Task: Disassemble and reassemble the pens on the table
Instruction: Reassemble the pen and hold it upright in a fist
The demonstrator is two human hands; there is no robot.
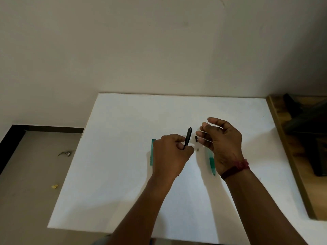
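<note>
Black pen barrel | L hand grips it | R hand curled, hold unclear

Plain off-white wall, a few small marks on it. White table has its far edge at the wall. Grey-beige floor lies left of the table, with a dark skirting strip along the wall base. Two bits of litter on the floor: a grey scrap and a yellow scrap. A wooden surface sits just beside the table's right edge, with dark, blurry objects on it. Light is dim, shadows soft.
</note>
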